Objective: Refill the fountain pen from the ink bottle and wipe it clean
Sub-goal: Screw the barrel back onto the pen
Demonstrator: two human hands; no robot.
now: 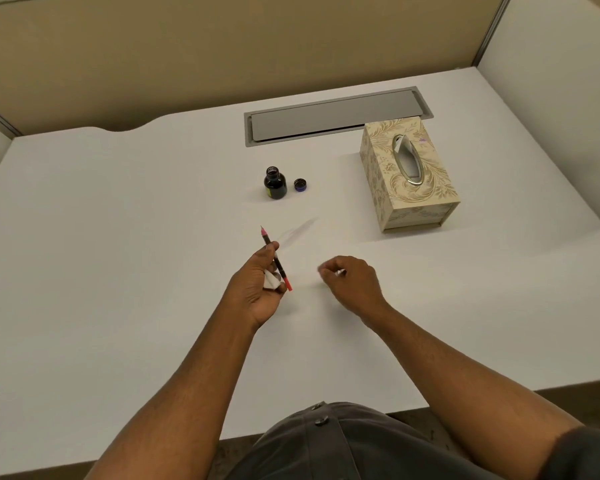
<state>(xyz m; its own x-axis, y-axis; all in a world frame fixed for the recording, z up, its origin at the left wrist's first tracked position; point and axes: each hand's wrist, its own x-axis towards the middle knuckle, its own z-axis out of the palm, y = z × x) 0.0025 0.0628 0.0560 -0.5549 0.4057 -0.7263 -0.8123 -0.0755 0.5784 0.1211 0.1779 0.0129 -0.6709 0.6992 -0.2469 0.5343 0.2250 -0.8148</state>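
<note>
Head view. White bench (118, 237), seen from above and behind the hands.

Left hand (257, 285): raised a little above the bench, palm turned up and inward. Its fingers are curled round the pen (276, 259), thumb pressing near the upper part of the barrel. Pen points away from the person, tilted slightly left; pinkish section and fine nib at the far end, red tip at the near end sticking out below the hand. A small white wad, likely tissue (272, 280), is tucked in the same hand against the palm, beside the pen.

Right hand (352, 282): well to the right of the left hand, back of the hand up, low over the bench. Fingers bent together, pinching a small silvery piece (340, 272) at the tips; too small and blurred to say what it is.

Ink bottle (275, 183): upright, open mouth, dark contents, standing farther out on the bench, beyond the pen's nib and apart from it. Its cap (300, 185) lies just beside the bottle on the right, not touching as far as can be seen.

Tissue box (409, 174): patterned cream, oval metal-rimmed slot on top, at the right of the bottle, well apart.

Grey cable hatch (336, 116) set in the bench behind the box and bottle. Beige partition (222, 46) at the back.
</note>
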